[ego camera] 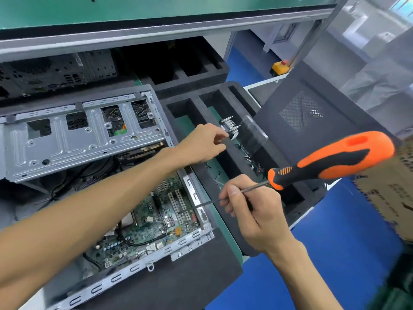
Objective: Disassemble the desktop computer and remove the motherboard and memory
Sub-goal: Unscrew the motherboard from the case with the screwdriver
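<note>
The motherboard (145, 222) lies flat in the open case (192, 237), at the lower middle of the view, partly hidden under the left forearm. It is not yet out. Its long axis runs from the lower left to the upper right, along the case's right wall, and the white slots (178, 204) on it follow nearly the same line. Whether any memory sits on the board cannot be told here. A grey metal bracket (78, 139) covers the far part of the case.

The right hand (250, 211) pinches the screwdriver (312, 166) by its thin shaft, not by the orange handle. The handle points up and to the right, toward the camera side; the tip points down and left, over the case's right edge. The left hand (202, 144) reaches across the case to the black foam tray (225, 166) beside it, with its fingers curled and pinched near a compartment where small metal parts lie. It probably puts down a screw, but what is between the fingers is too small to see.

The step seems to be the removal of the board's screws. To do it well, the person should drop each screw fully inside the compartment, then move the right hand back to the handle before turning. The tip should stand straight in the screw head. The black cables (143, 241) over the board should be unplugged before lifting.
</note>
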A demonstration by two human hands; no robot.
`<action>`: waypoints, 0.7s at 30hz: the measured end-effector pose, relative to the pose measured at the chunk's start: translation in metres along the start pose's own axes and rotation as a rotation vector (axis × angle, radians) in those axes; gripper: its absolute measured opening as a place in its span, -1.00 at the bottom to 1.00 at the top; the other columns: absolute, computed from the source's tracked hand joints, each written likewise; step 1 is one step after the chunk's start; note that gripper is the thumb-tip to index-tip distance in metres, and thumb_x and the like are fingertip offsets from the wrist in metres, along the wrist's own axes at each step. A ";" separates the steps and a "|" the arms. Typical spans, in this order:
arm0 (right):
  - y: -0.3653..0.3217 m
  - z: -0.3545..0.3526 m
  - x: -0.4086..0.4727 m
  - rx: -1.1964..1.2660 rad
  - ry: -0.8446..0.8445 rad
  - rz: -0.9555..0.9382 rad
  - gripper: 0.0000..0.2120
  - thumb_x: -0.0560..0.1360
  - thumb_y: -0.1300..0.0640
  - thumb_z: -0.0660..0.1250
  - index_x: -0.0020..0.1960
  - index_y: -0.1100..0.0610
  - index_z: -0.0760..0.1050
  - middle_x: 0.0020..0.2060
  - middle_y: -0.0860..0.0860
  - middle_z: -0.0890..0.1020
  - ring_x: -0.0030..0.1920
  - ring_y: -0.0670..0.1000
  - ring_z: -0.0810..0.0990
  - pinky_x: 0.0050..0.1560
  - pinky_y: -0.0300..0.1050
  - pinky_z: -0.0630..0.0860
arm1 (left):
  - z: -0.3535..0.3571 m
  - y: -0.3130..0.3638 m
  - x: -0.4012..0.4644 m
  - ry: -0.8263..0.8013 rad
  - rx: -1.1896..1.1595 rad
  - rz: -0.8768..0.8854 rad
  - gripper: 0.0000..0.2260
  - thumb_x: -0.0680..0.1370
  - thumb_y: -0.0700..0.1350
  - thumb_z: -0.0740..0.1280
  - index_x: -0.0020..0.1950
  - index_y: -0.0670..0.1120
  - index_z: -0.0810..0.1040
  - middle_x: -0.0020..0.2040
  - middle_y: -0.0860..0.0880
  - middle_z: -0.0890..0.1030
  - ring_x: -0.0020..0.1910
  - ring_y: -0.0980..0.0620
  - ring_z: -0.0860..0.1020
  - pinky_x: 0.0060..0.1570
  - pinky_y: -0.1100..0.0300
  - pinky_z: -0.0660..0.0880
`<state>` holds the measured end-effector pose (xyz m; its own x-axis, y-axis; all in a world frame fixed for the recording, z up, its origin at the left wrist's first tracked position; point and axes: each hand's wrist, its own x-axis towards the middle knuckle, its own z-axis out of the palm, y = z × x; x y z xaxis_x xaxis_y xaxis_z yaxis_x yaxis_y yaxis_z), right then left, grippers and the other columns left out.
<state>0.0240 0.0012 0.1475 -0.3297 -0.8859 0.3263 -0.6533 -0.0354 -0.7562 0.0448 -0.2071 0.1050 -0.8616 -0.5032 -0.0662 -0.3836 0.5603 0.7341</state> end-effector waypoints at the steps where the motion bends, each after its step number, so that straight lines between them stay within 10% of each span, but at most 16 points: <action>1: 0.001 0.001 0.000 -0.002 -0.014 0.006 -0.68 0.69 -0.15 0.03 -0.09 -0.08 0.46 -0.36 0.00 0.55 -0.44 0.03 0.55 -0.46 0.07 0.46 | -0.005 0.002 -0.004 0.025 -0.059 -0.005 -0.71 0.55 -0.15 0.37 0.28 -0.07 0.62 0.15 -0.02 0.67 0.11 0.09 0.62 0.19 0.24 0.50; 6: -0.002 0.006 0.004 -0.006 -0.084 -0.005 -0.66 0.68 -0.14 0.01 -0.10 -0.05 0.46 -0.39 -0.01 0.53 -0.45 0.05 0.53 -0.43 0.08 0.46 | -0.040 0.010 -0.053 0.023 -0.489 -0.081 -0.72 0.51 -0.40 0.16 -0.10 -0.20 0.64 -0.22 -0.14 0.68 -0.27 -0.04 0.67 -0.30 0.15 0.60; 12: -0.012 0.013 0.005 -0.086 -0.248 -0.038 -0.69 0.65 0.04 0.09 -0.16 0.12 0.48 -0.25 -0.08 0.52 -0.34 0.04 0.54 -0.28 0.02 0.44 | -0.059 -0.029 -0.123 -0.670 -0.232 -0.146 -0.88 0.56 -0.29 0.33 0.00 -0.12 0.64 -0.17 -0.06 0.71 -0.20 0.00 0.70 -0.17 0.16 0.64; 21: -0.011 0.025 -0.005 -0.232 -0.303 -0.072 -0.66 0.64 0.01 0.11 -0.19 0.16 0.48 -0.39 -0.18 0.39 -0.40 -0.14 0.37 -0.35 -0.08 0.37 | 0.008 -0.057 -0.142 -0.537 0.097 0.158 -0.79 0.47 -0.25 0.27 0.01 -0.08 0.65 -0.29 0.11 0.59 -0.30 0.14 0.47 -0.28 0.49 0.39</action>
<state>0.0495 -0.0051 0.1398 -0.0838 -0.9827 0.1651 -0.8156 -0.0276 -0.5779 0.1858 -0.1623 0.0667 -0.9492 -0.0174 -0.3141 -0.2435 0.6725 0.6989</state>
